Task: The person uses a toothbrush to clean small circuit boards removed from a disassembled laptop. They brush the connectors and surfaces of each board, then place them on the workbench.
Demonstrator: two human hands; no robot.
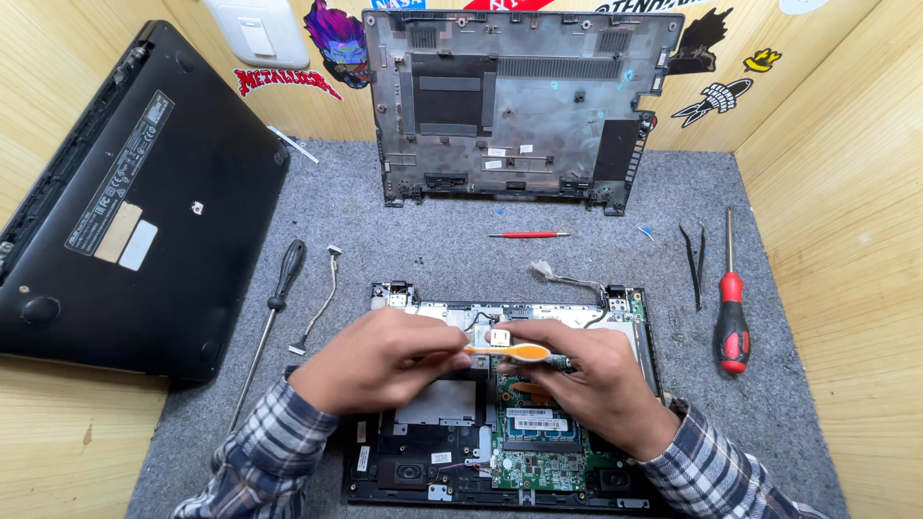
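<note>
An opened laptop base [635,327] lies on the grey mat, its green circuit board [538,461] and dark inner parts bare. My left hand [380,360] and my right hand [586,375] meet over its middle. Both hold an orange-handled tool [514,353] that lies level between them, next to a small white part [498,336]. The tool's tip is hidden by my left fingers. Plaid sleeves cover both wrists.
A removed grey bottom cover [519,106] leans on the back wall. A closed black laptop [135,202] leans at the left. On the mat lie a black screwdriver [274,308], a loose cable [322,303], a red pen-like tool [529,234], tweezers [696,259] and a red-handled screwdriver [732,317].
</note>
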